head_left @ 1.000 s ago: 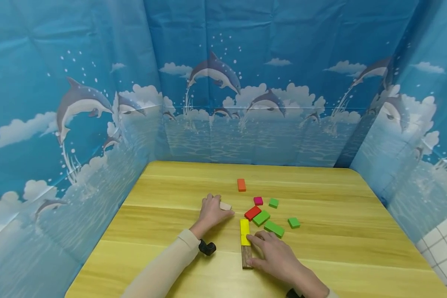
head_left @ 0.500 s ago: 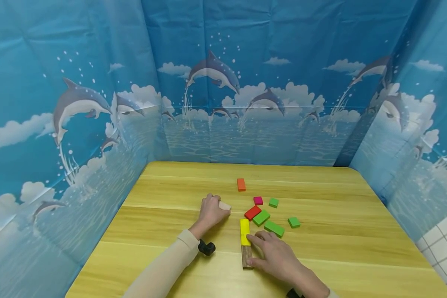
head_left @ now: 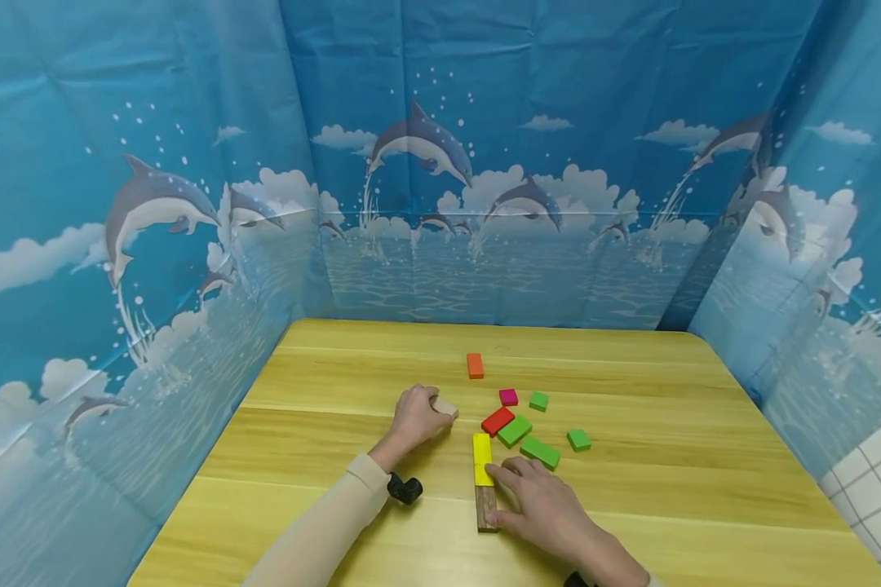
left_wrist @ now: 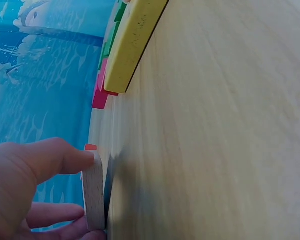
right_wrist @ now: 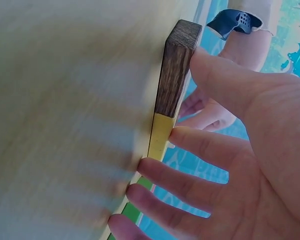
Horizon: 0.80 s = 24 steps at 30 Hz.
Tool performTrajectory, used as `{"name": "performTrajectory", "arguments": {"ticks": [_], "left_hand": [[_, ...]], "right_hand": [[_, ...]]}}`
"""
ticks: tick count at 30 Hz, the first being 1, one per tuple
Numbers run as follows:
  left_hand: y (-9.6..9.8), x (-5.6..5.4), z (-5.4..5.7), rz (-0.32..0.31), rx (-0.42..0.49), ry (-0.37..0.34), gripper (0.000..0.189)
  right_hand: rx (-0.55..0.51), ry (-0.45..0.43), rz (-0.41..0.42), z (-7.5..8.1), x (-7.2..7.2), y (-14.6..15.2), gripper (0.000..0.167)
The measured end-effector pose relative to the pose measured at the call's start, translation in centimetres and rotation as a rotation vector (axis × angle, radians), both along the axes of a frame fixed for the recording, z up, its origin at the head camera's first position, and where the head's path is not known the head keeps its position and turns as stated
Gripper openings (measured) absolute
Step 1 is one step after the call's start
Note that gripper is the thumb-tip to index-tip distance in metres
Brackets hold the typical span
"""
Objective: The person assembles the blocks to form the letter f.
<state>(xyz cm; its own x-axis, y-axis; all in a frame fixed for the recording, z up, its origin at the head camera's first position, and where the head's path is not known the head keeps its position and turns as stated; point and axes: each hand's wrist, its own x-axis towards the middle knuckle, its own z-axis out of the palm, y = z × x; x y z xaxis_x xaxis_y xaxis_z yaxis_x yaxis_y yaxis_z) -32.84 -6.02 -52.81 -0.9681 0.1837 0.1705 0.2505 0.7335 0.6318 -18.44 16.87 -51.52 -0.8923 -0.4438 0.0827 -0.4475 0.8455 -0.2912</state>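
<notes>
My left hand (head_left: 414,414) pinches a small pale wooden block (head_left: 444,407) at the left of the table. In the left wrist view the thumb presses one end of that block (left_wrist: 94,195) and fingers hold the other, with a dark shadow beside it. My right hand (head_left: 546,501) rests by a straight row: a yellow stretch (head_left: 482,452) with a faint seam, then a dark brown wooden block (head_left: 486,504) at the near end. Its thumb touches the brown block (right_wrist: 174,80) and its forefinger the yellow part (right_wrist: 160,135); the fingers are spread and nearly straight.
Just beyond the row lie a red block (head_left: 498,421) and green blocks (head_left: 515,430). Farther back are a magenta block (head_left: 509,397) and an orange one (head_left: 475,365). The yellowish wooden table (head_left: 323,359) is bordered by a dolphin-print curtain (head_left: 484,269).
The left thumb, spread away from the pale block at first, has closed in against its end, and the block has turned slightly. My right hand and the row have stayed still.
</notes>
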Motion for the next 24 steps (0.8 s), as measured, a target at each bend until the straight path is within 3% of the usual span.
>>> {"name": "performTrajectory", "arguments": {"ticks": [8,13,19,24], "left_hand": [[-0.01,-0.36,-0.04,-0.094,0.081,-0.035,0.058],[0.17,-0.77,-0.32,-0.193,0.114,-0.085,0.061],[0.29,-0.94,-0.5,-0.321,0.129,-0.099,0.059],[0.47,-0.93,-0.47,-0.369,0.122,-0.106,0.057]], "right_hand": [[-0.021,0.009,0.003,0.03,0.17,-0.03,0.067],[-0.024,0.003,-0.001,0.18,0.25,-0.04,0.067],[-0.038,0.002,0.005,0.23,0.42,-0.11,0.068],[-0.03,-0.003,0.003,0.22,0.45,-0.03,0.069]]}}
